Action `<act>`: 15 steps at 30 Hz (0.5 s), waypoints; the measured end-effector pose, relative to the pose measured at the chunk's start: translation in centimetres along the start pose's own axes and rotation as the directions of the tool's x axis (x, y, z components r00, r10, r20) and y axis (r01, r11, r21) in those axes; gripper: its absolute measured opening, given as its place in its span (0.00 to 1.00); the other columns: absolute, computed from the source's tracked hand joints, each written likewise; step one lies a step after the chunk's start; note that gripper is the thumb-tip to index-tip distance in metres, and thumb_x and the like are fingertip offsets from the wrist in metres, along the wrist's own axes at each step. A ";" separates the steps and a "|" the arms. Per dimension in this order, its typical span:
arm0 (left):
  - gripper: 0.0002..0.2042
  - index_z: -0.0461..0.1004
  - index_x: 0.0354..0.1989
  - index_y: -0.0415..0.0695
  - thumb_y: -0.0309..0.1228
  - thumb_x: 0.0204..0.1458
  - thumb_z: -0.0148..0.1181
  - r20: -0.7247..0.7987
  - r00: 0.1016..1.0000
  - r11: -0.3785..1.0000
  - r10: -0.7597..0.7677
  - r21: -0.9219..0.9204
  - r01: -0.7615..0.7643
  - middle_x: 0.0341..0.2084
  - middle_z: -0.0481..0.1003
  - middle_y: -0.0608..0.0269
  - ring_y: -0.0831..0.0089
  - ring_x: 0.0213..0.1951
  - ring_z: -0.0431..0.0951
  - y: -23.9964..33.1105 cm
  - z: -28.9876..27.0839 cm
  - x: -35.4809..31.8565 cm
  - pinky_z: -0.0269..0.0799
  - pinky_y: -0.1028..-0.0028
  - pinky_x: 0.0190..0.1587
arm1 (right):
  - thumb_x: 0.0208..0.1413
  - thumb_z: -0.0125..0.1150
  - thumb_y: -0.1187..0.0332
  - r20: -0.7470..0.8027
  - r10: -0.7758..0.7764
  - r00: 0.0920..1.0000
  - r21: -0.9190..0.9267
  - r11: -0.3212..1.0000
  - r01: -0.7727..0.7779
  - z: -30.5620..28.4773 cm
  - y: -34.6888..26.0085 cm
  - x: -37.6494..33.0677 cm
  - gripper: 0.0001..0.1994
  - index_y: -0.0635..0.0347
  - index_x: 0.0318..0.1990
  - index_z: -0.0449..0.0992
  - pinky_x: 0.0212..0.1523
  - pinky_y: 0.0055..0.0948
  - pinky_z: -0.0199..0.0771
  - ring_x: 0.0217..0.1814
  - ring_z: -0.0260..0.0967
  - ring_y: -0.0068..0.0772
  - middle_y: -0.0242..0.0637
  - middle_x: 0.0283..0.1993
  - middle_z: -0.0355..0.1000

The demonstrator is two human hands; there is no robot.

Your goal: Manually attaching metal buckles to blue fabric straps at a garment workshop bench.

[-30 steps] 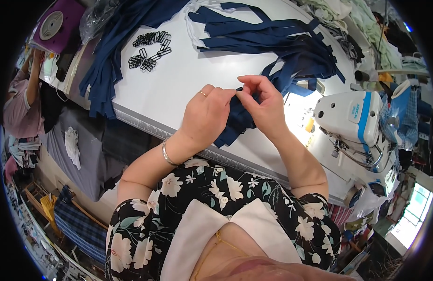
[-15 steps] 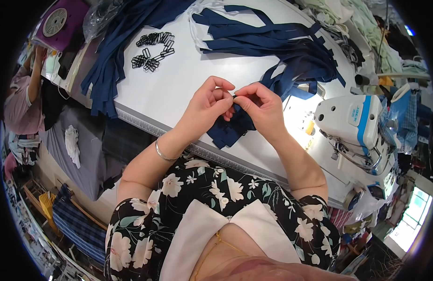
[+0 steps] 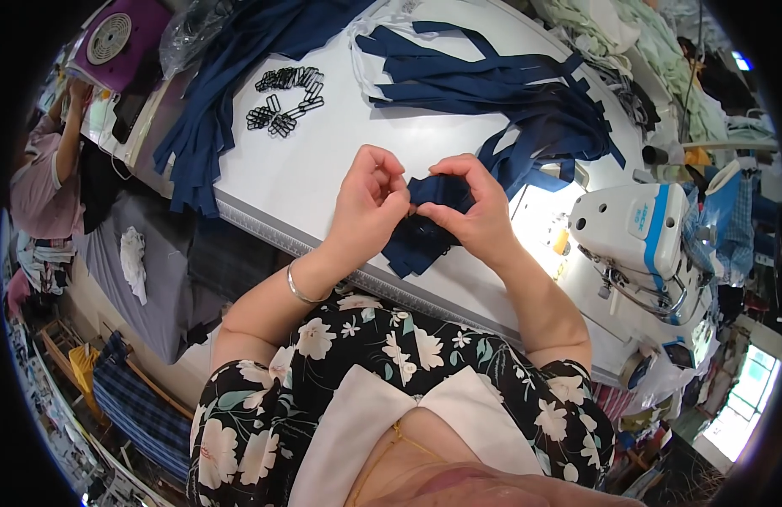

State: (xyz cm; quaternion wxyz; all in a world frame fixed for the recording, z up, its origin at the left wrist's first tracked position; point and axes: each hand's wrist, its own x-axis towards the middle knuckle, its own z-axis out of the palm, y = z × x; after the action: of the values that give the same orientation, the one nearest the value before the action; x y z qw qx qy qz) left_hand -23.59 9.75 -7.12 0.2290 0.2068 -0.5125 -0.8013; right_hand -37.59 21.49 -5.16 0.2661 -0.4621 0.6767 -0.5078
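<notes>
A navy fabric strip [image 3: 440,189] is gripped between the thumb and fingers of my right hand [image 3: 475,209]. Just left of it, my left hand [image 3: 370,201] is closed, thumb against curled fingers, at the strip's left edge; whatever it pinches is too small to make out. More navy pieces [image 3: 412,249] lie under my hands near the table's front edge. Farther off at the left rest several black slider buckles [image 3: 273,121], some in a row and some in a loose pile.
Long navy strips [image 3: 492,80] spread over the far side of the white table [image 3: 315,182]; another bundle [image 3: 201,127] hangs over its left edge. A white and blue sewing machine [image 3: 632,224] stands at right, its lamp lit. A measuring tape [image 3: 264,230] lines the front edge. Another person [image 3: 49,182] is at far left.
My hands have drawn slightly apart. The navy strip now shows spread in my right hand, where before both hands' fingertips met over it. The view has shifted a little.
</notes>
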 end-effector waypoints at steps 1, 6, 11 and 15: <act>0.15 0.63 0.45 0.40 0.16 0.50 0.53 -0.027 0.999 0.993 0.034 0.116 -0.030 0.26 0.70 0.66 0.83 0.28 0.70 -0.2 -0.4 0.1 0.67 0.81 0.30 | 0.40 0.73 0.72 0.000 -0.002 1.000 0.001 1.000 0.002 -0.2 -0.1 0.1 0.21 0.59 0.44 0.75 0.50 0.26 0.67 0.47 0.69 0.31 0.35 0.43 0.71; 0.10 0.70 0.39 0.43 0.23 0.48 0.59 0.135 0.883 0.375 0.450 0.869 -0.324 0.28 0.70 0.60 0.65 0.29 0.73 1.1 -1.0 2.1 0.71 0.69 0.33 | 0.36 0.74 0.55 0.476 -0.174 0.862 -0.416 0.819 0.396 -1.4 0.7 0.7 0.24 0.52 0.42 0.77 0.50 0.35 0.62 0.40 0.68 0.36 0.32 0.34 0.71; 0.15 0.72 0.42 0.47 0.27 0.44 0.64 0.324 0.776 -0.154 0.540 0.945 -0.288 0.34 0.71 0.59 0.61 0.38 0.74 2.1 -2.6 6.7 0.72 0.66 0.36 | 0.37 0.74 0.53 0.347 -0.315 0.884 -0.385 0.811 0.440 -0.6 0.8 0.5 0.20 0.51 0.37 0.79 0.51 0.36 0.61 0.38 0.67 0.37 0.30 0.32 0.70; 0.07 0.74 0.34 0.44 0.27 0.46 0.63 0.376 0.790 -0.299 0.485 0.920 -0.254 0.33 0.71 0.61 0.59 0.37 0.72 1.6 -4.5 8.7 0.70 0.64 0.38 | 0.41 0.72 0.57 0.215 -0.359 0.908 -0.394 0.819 0.417 -0.4 1.0 0.6 0.15 0.52 0.36 0.80 0.48 0.34 0.63 0.38 0.67 0.37 0.31 0.32 0.70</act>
State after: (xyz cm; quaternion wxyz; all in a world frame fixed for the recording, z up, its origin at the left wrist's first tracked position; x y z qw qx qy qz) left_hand -27.84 0.80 -8.23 0.2733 0.1923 -0.9425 -0.0019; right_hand -38.56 21.17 -5.84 0.0918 -0.6697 0.6443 -0.3576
